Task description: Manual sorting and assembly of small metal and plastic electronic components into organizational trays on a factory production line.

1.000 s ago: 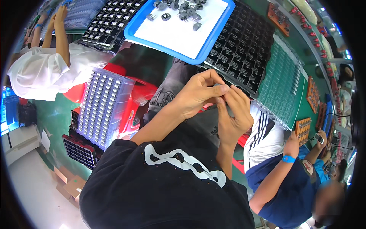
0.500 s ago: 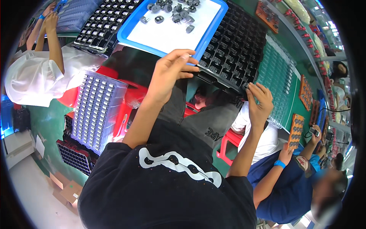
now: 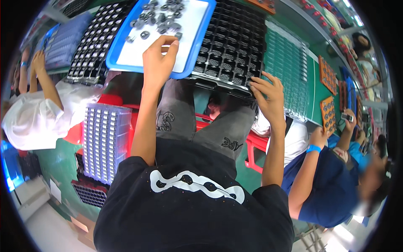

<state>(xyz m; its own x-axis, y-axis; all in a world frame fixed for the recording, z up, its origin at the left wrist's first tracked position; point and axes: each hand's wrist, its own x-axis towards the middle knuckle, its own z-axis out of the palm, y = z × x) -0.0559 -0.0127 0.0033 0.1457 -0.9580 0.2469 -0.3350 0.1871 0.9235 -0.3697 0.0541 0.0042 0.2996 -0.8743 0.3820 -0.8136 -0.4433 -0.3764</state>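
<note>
My left hand [image 3: 157, 63] hangs over the near right part of a blue-rimmed tray [image 3: 113, 53] with a white bottom. Its thumb and index finger are bent together at a dark grey round component [image 3: 179, 35], apart from the heap. Several similar grey components [image 3: 163, 19] lie loose farther back in the tray. My right hand [image 3: 268, 92] is at the near right corner of a black compartment tray [image 3: 228, 46]. Its thumb and forefinger close around something small and dark at the tray's edge, too small to name; the other fingers are loosely extended.
Left of the blue tray stands another black tray [image 3: 98, 35] with filled pockets. A clear tray [image 3: 287, 63] lies to the right. Stacked component trays [image 3: 105, 140] stand by a red stool at my left. People sit on both sides; the right one holds an orange board [image 3: 328, 113].
My left hand has gone from the blue tray's near edge to over its inside, at the single component. My right hand stays by the black tray's corner. The view has shifted.
</note>
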